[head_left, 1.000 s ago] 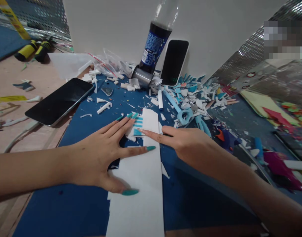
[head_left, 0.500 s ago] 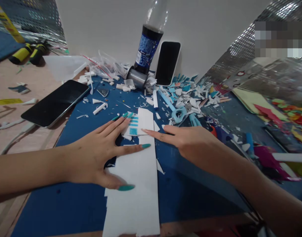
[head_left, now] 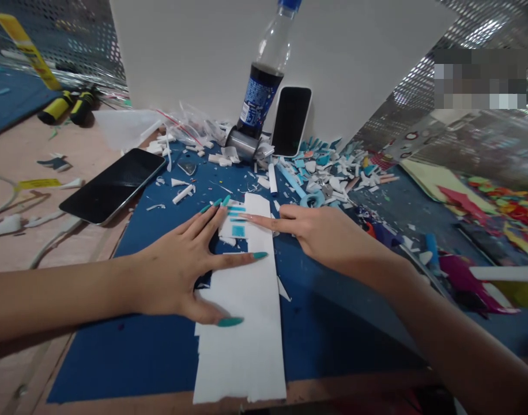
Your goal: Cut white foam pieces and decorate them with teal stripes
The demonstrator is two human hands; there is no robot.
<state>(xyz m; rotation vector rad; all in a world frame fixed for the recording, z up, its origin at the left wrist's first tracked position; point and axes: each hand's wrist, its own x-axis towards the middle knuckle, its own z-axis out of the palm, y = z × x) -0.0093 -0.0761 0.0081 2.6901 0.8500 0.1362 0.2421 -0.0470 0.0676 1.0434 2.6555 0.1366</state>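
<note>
My left hand [head_left: 184, 268] lies spread, its thumb and index finger on a long white strip of paper or foam [head_left: 242, 351]. Its other fingertips rest on the left edge of a small white piece [head_left: 225, 231] bearing light-blue stripes and a blue square [head_left: 238, 231]. My right hand [head_left: 318, 227] comes in from the right with its index finger stretched out. That fingertip touches the area beside the stripes, and the remaining fingers are curled under. Nothing shows in either hand. Whether the small piece and the strip are joined is unclear.
White and blue scraps [head_left: 328, 173] are heaped at the back of the blue mat [head_left: 138, 357]. A cola bottle [head_left: 259, 95] leans there beside an upright phone [head_left: 292, 121]. Another phone [head_left: 112, 185] lies left; light-blue scissors [head_left: 311, 199] lie by the scraps.
My right index fingertip has moved away from me, from near the blue square's lower right to the stripes. My left hand stays spread on the strip. The view has shifted slightly.
</note>
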